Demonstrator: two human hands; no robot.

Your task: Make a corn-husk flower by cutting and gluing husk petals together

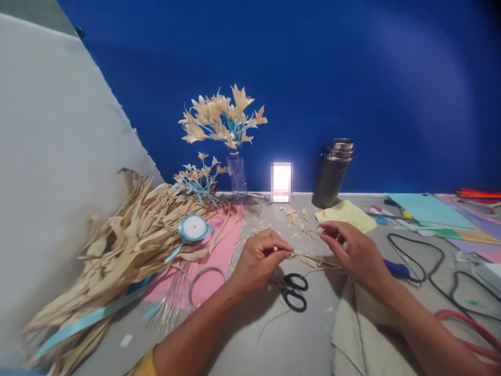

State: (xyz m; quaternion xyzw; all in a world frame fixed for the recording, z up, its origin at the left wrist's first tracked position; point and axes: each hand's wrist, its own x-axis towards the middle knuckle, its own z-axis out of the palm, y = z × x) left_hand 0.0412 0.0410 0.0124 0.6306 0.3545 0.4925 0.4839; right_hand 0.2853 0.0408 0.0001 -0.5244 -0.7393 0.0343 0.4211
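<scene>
My left hand [259, 258] is closed in a pinch on a thin strip of dried husk [313, 259] that runs right toward my right hand [352, 249]. My right hand's fingers curl loosely over the other end of the strip; whether they grip it is unclear. Black-handled scissors [293, 290] lie on the grey table [270, 334] just below my hands. Small husk scraps [291, 214] are scattered behind them.
A large pile of dried husks [117, 245] with a light-blue ribbon spool [193, 228] lies at left on pink paper [219, 256]. Husk flowers in a vase [237, 175], a metal flask [333, 172], coloured paper sheets [430, 209], black cables [430, 266] and a beige cloth [364, 334] surround me.
</scene>
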